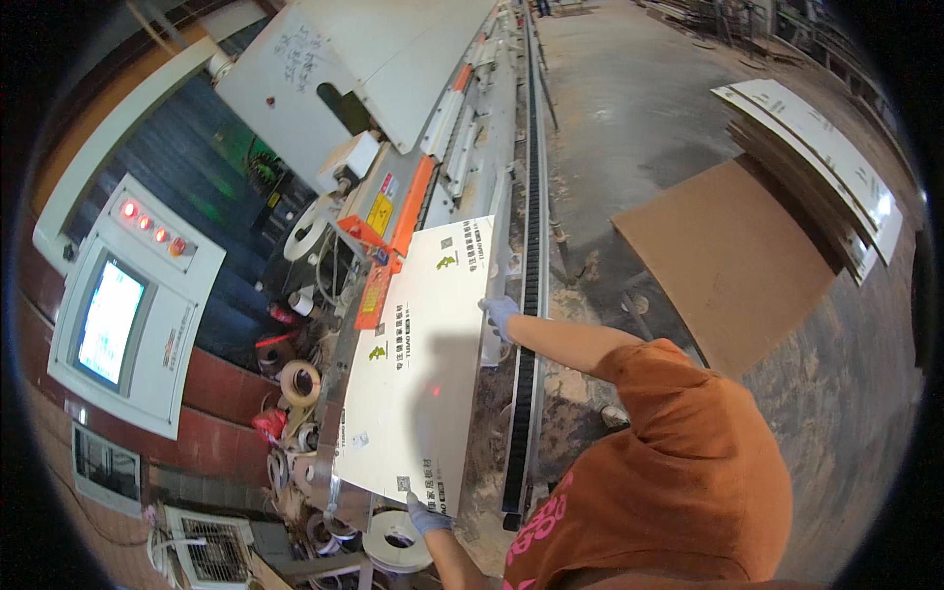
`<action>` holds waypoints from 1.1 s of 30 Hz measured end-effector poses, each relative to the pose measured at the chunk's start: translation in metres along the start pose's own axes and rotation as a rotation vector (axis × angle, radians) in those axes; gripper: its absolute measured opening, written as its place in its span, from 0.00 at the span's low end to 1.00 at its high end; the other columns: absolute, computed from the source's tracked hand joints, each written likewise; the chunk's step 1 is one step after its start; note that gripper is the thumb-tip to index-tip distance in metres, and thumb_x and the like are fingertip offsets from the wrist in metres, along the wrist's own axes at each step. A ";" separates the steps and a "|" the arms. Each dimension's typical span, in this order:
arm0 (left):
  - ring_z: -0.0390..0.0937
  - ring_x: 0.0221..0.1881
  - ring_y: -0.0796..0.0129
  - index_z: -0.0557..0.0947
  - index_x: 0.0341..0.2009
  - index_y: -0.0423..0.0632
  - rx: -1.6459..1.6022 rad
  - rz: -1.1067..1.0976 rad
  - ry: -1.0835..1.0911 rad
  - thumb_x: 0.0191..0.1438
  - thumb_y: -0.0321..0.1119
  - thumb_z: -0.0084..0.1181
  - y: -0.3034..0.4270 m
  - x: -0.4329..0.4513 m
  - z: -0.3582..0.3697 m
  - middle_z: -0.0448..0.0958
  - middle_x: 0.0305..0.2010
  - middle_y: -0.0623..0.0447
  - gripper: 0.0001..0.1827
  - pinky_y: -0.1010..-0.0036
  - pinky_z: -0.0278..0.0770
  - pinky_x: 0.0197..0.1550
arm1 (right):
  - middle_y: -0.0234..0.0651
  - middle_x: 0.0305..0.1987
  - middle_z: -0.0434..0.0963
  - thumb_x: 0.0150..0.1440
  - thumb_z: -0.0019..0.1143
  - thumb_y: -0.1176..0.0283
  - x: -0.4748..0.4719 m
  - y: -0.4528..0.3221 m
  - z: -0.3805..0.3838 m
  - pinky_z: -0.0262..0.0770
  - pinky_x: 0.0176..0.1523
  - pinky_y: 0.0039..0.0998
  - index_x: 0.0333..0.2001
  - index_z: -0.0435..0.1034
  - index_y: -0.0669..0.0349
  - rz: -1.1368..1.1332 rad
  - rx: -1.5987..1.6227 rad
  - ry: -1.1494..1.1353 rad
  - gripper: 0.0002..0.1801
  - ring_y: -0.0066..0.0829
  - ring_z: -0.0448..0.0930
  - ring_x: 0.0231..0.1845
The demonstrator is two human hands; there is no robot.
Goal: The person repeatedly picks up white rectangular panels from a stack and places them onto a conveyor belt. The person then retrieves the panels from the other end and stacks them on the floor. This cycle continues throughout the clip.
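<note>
A long white-faced board with printed lettering and green marks lies on the edge banding machine's bed, its left long edge beside the orange guard. My right hand, in a pale thin glove, grips the board's near long edge around its middle. At the board's lower end, my left hand, gloved the same way, holds the corner region with its thumb at the end edge; its other fingers are partly hidden. A small red light spot shows on the board's face. A shadow covers part of it.
A control panel with a lit screen stands at left. Rolls of edge tape lie below the machine. A black conveyor track runs beside me. Stacked white boards and a brown board are at right.
</note>
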State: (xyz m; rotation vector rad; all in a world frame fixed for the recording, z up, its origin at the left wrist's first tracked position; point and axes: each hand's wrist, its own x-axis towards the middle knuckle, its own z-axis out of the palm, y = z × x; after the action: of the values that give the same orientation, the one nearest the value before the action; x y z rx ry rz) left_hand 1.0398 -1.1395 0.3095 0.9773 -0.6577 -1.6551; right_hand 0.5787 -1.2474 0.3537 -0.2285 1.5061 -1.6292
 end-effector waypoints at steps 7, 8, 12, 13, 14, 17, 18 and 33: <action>0.65 0.50 0.56 0.63 0.55 0.41 0.873 0.802 0.341 0.53 0.43 0.48 0.010 -0.029 0.011 0.67 0.50 0.43 0.28 0.61 0.64 0.50 | 0.28 0.24 0.70 0.56 0.45 0.63 -0.153 0.071 -0.169 0.72 0.27 0.25 0.33 0.68 0.55 0.146 0.683 -0.666 0.09 0.24 0.69 0.19; 0.63 0.53 0.56 0.62 0.55 0.40 1.086 0.972 0.368 0.54 0.44 0.48 0.004 -0.042 0.020 0.66 0.52 0.42 0.29 0.61 0.61 0.53 | 0.27 0.24 0.70 0.56 0.45 0.61 -0.174 0.090 -0.190 0.72 0.26 0.26 0.32 0.68 0.55 0.170 0.601 -0.466 0.10 0.24 0.69 0.19; 0.55 0.60 0.54 0.62 0.55 0.38 1.388 1.094 0.051 0.56 0.42 0.44 -0.021 -0.077 0.071 0.59 0.57 0.41 0.26 0.62 0.51 0.60 | 0.26 0.21 0.71 0.54 0.46 0.57 -0.259 0.173 -0.267 0.70 0.25 0.31 0.27 0.69 0.53 0.294 0.524 -0.016 0.13 0.25 0.69 0.18; 0.57 0.58 0.51 0.63 0.54 0.37 0.994 1.053 -0.172 0.56 0.40 0.43 -0.035 -0.083 0.083 0.60 0.56 0.39 0.25 0.62 0.53 0.59 | 0.26 0.20 0.71 0.54 0.46 0.56 -0.280 0.194 -0.279 0.70 0.25 0.31 0.26 0.69 0.52 0.348 0.545 0.063 0.14 0.26 0.69 0.18; 0.58 0.57 0.52 0.64 0.53 0.37 0.987 1.000 -0.278 0.56 0.39 0.44 -0.042 -0.089 0.094 0.61 0.55 0.40 0.24 0.63 0.54 0.58 | 0.25 0.19 0.71 0.54 0.44 0.56 -0.299 0.213 -0.288 0.69 0.25 0.31 0.25 0.69 0.51 0.360 0.600 0.096 0.14 0.25 0.69 0.18; 0.63 0.52 0.55 0.66 0.50 0.36 1.046 0.795 -0.619 0.55 0.36 0.45 -0.073 -0.103 0.118 0.64 0.52 0.42 0.21 0.64 0.59 0.55 | 0.19 0.18 0.71 0.57 0.39 0.55 -0.353 0.257 -0.314 0.69 0.24 0.32 0.25 0.69 0.46 0.405 0.780 0.151 0.15 0.24 0.68 0.17; 0.65 0.50 0.56 0.67 0.48 0.36 1.038 0.736 -0.706 0.55 0.36 0.46 -0.088 -0.116 0.120 0.66 0.51 0.42 0.20 0.65 0.61 0.54 | 0.19 0.18 0.71 0.57 0.38 0.55 -0.368 0.267 -0.321 0.68 0.24 0.32 0.25 0.69 0.46 0.344 0.802 0.193 0.15 0.24 0.68 0.17; 0.66 0.47 0.69 0.67 0.51 0.46 0.683 -0.418 -1.509 0.51 0.36 0.51 -0.338 -0.415 0.214 0.68 0.50 0.53 0.22 0.74 0.70 0.44 | 0.21 0.27 0.75 0.54 0.47 0.59 -0.615 0.339 -0.558 0.71 0.30 0.29 0.30 0.70 0.48 0.103 0.913 0.736 0.08 0.20 0.70 0.22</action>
State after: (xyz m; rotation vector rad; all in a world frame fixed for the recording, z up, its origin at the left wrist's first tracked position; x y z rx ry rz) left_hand 0.7317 -0.6552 0.2602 0.0562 -2.2147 -2.4693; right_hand 0.7376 -0.3835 0.1725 1.0201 1.0444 -2.2515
